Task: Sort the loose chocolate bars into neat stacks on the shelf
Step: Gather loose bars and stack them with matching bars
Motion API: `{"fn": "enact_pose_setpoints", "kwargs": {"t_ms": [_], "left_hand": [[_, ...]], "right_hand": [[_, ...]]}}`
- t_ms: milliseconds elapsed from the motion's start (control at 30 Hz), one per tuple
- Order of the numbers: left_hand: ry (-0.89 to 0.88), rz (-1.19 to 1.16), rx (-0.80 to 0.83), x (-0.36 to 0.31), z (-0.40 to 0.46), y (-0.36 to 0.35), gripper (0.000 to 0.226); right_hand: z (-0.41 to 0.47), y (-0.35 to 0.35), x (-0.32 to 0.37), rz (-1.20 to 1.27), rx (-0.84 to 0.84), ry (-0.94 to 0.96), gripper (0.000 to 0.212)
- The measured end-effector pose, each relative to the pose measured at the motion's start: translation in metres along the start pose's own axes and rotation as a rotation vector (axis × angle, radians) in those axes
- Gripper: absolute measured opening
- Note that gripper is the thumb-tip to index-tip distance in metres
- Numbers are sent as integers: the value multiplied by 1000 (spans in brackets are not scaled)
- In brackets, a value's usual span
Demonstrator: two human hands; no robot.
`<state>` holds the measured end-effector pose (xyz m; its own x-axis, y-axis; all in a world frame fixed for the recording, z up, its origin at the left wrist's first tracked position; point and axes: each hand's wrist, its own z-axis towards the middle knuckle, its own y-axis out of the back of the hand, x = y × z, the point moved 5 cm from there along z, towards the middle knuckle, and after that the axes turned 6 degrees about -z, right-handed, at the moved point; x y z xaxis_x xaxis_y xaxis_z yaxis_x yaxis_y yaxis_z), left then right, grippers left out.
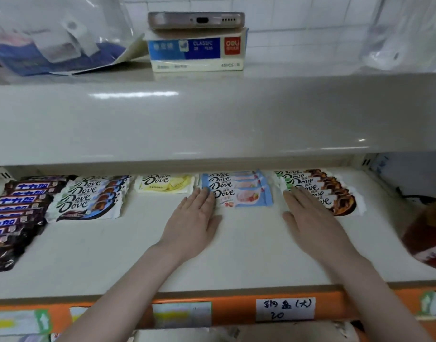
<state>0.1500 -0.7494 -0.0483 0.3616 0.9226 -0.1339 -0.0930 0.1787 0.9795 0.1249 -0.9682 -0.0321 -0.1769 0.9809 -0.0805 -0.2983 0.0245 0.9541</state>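
A: What could go wrong from here?

B: Both hands lie flat w/ fingers straight, grasping nothing. Left hand (196,219) touches the left edge of the blue stack (236,190); right hand (308,213) rests on the left end of the brown-and-green stack (318,190). Bars are fanned like shingles, not squared, so my guess is a sideways push slides only the top one & skews the fan. Wrappers look slick, so they'd slip easily.

A: Anything else nearby?

B: A red bottle (424,233) sits close by the right arm; pulling that arm back carelessly could knock it.

A: Where's everything, & how many?

B: All on the lower shelf (138,255), in a row near the back. Five groups: dark bars (17,208) far left, approx 9 showing, blurred; white-and-blue stack (88,197), approx 5; yellow stack (165,183), 2 visible, maybe more under; blue, 4; brown-and-green, approx 6. Upper shelf: 1 phone (196,19) on 1 box (197,50).
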Motion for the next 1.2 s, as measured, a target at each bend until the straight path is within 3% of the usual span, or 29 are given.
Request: {"fn": "enact_pose_setpoints", "kwargs": {"t_ms": [133, 367, 700, 900, 1200], "left_hand": [[-24, -9, 19, 5, 7, 1, 62], [-19, -25, 54, 8, 7, -3, 63], [42, -35, 3, 18, -10, 14, 65], [212, 28, -54, 68, -60, 35, 64], [183, 54, -122, 188, -132, 67, 66]], "right_hand": [[20, 3, 16, 24, -46, 78, 46], [48, -13, 39, -33, 36, 213, 41], [44, 7, 58, 34, -22, 203, 24], [33, 9, 109, 108, 15, 200, 35], [35, 19, 238, 108, -108, 105, 33]]}}
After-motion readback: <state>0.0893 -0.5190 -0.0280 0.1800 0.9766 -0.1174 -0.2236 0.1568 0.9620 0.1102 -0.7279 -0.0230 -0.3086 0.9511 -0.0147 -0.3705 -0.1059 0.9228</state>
